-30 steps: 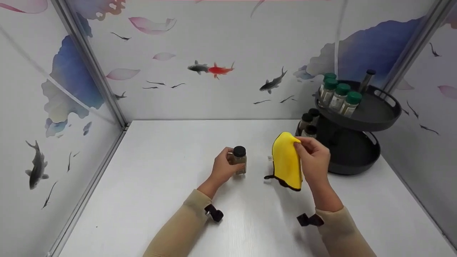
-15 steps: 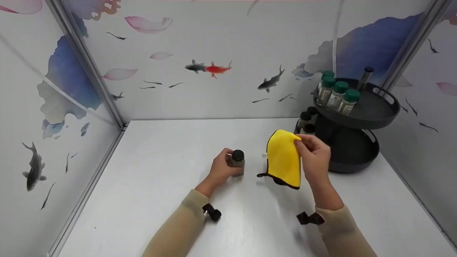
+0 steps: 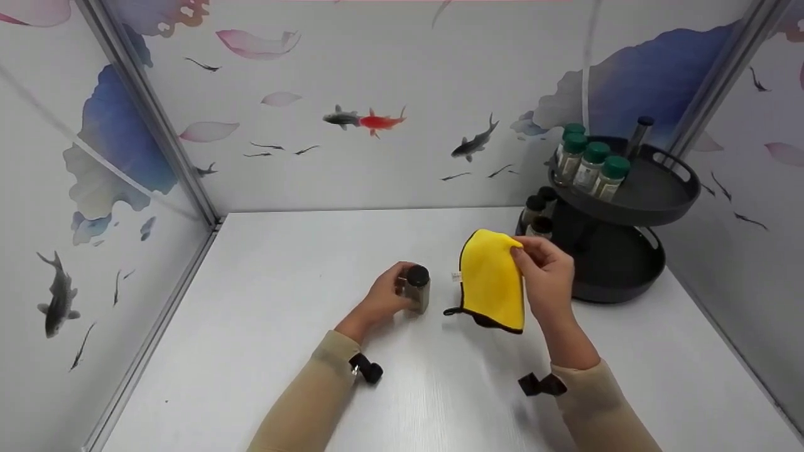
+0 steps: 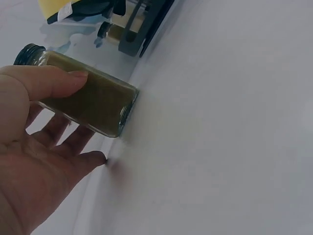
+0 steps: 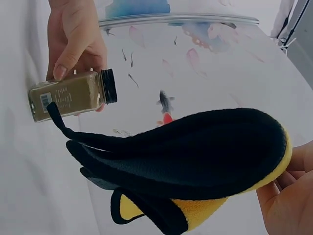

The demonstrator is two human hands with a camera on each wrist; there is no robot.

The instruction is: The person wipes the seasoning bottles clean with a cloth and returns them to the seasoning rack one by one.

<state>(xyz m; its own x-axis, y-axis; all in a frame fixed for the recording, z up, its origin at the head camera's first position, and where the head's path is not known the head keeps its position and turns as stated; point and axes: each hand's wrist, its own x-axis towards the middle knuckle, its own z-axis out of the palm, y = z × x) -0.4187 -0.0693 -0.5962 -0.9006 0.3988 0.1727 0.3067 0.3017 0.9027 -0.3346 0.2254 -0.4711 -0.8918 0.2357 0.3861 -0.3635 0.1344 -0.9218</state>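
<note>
My left hand (image 3: pixel 384 294) is around a square glass spice jar (image 3: pixel 417 294) with a black lid, close at the tabletop in the middle. The jar holds a brownish powder and has a barcode label, seen in the right wrist view. In the left wrist view the thumb (image 4: pixel 63 81) lies along the jar's side, with the fingers on its other side. My right hand (image 3: pixel 548 271) pinches the top corner of a yellow cleaning cloth (image 3: pixel 493 276). The cloth hangs down right of the jar, with dark trim, a hanging loop and a dark reverse side.
A black two-tier round rack (image 3: pixel 619 292) stands at the back right. Several green-capped jars (image 3: pixel 587 166) and a slim dark-capped bottle are on its upper tier; black-capped jars (image 3: pixel 535 213) sit lower left. Printed wall panels border the white table (image 3: pixel 282 263).
The yellow cloth has moved left toward the jar and shows more of its face. My left hand and the jar have shifted slightly down in the head view.
</note>
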